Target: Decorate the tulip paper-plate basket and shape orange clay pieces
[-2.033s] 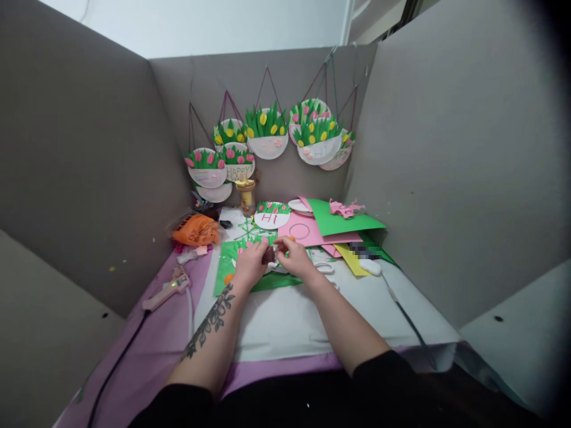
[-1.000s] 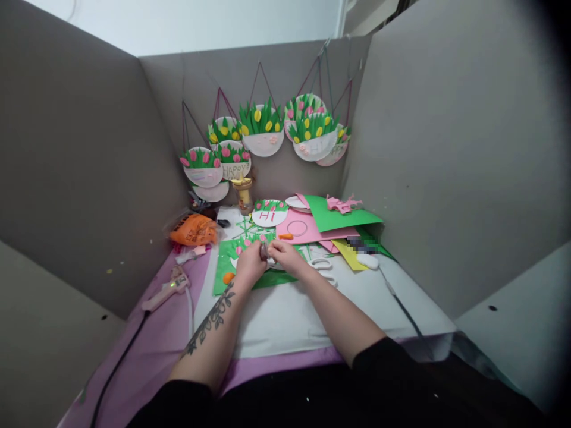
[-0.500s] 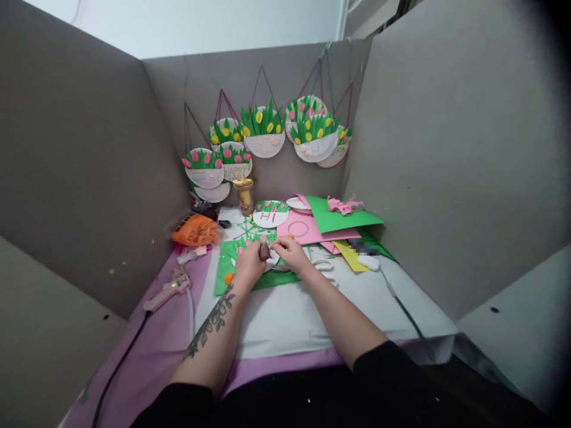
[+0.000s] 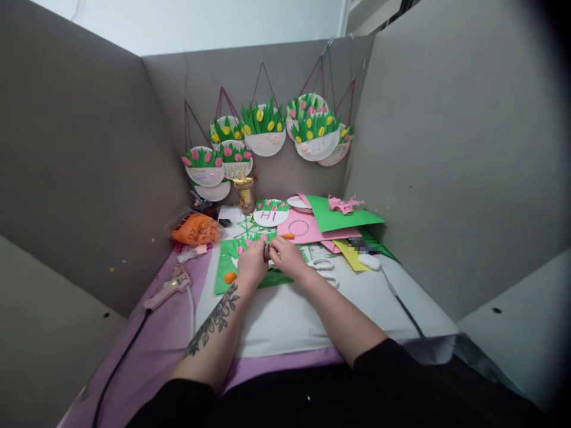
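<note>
My left hand [image 4: 252,263] is closed around a small dark brown object [image 4: 266,253]; its kind I cannot make out. Against its other side press the closed fingers of my right hand [image 4: 289,258]. Beneath both hands lies a paper-plate basket with green paper leaves and pink tulips [image 4: 246,244], largely covered by the hands. It rests on a green sheet [image 4: 225,261]. An orange rounded piece [image 4: 230,277] sits left of my left hand, and an orange pointed piece [image 4: 288,236] lies just beyond my right hand. White-handled scissors [image 4: 328,264] lie right of my right wrist.
Finished plate baskets [image 4: 265,142] hang on the back panel. Behind my hands are a "HI" plate [image 4: 271,215] and a jar [image 4: 245,196]. Stacked coloured paper [image 4: 345,214] and a white corded device [image 4: 369,261] are right; a glue gun [image 4: 169,288] and orange bag [image 4: 195,230] left.
My right hand has moved slightly left, and its fingers now meet the brown object in my left hand. The orange pointed piece shows more fully.
</note>
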Tool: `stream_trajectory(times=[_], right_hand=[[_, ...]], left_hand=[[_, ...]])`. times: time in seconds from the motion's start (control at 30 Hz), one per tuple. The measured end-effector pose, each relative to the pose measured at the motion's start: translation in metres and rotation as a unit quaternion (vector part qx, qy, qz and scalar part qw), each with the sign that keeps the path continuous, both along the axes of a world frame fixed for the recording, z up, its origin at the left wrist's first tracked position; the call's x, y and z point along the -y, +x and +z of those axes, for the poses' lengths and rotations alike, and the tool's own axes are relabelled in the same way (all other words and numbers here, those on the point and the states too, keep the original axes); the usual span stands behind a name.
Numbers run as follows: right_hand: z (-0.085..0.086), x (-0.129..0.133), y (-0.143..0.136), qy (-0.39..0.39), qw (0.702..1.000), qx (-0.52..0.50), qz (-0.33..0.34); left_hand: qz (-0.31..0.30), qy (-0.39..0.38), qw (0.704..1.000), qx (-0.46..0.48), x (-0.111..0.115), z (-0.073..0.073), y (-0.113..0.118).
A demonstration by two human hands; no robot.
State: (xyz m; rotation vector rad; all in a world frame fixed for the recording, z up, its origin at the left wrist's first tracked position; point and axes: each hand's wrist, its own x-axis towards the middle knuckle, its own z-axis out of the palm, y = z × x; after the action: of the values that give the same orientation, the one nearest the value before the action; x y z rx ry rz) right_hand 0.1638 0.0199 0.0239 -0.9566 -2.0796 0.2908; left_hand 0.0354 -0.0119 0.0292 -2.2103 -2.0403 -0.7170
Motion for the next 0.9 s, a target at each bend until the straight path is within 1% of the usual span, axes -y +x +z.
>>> stream_trajectory(times=[0.1,0.17,0.23,0.3,0.37,0.43,0.5,0.67,0.77,0.9], right_hand=[[-0.002,-0.001,0.000,-0.003,1.000,0.022,-0.011],[-0.002,-0.002,0.003,-0.008,1.000,-0.003,-0.015],[0.000,-0.003,0.007,-0.013,0.998,-0.052,-0.016],[0.003,-0.003,0.010,-0.030,0.995,-0.099,0.002],[0.005,-0.001,0.012,-0.061,0.989,-0.132,0.037],[0.007,0.001,0.014,-0.088,0.982,-0.150,0.070],[0.009,0.003,0.015,-0.094,0.980,-0.152,0.087],[0.009,0.003,0.016,-0.042,0.986,-0.142,0.074],[0.004,0.001,0.013,-0.017,0.989,-0.138,0.045],[-0.007,-0.002,0.003,0.029,0.996,-0.080,-0.002]], left_hand=[[-0.004,-0.015,1.000,-0.017,-0.002,0.000,0.000],[0.001,-0.030,0.999,-0.016,-0.004,-0.001,-0.001],[0.010,-0.032,0.999,-0.009,-0.006,-0.001,-0.004],[0.011,-0.028,1.000,0.003,-0.008,-0.003,-0.006],[0.003,-0.029,0.999,0.021,-0.010,-0.006,-0.008],[-0.006,-0.033,0.998,0.046,-0.012,-0.009,-0.009],[-0.011,-0.033,0.996,0.080,-0.013,-0.011,-0.008],[-0.030,-0.039,0.987,0.151,-0.015,-0.011,-0.006],[-0.057,-0.042,0.984,0.164,-0.012,-0.012,-0.003],[-0.070,-0.044,0.978,0.190,-0.008,-0.015,0.004]])
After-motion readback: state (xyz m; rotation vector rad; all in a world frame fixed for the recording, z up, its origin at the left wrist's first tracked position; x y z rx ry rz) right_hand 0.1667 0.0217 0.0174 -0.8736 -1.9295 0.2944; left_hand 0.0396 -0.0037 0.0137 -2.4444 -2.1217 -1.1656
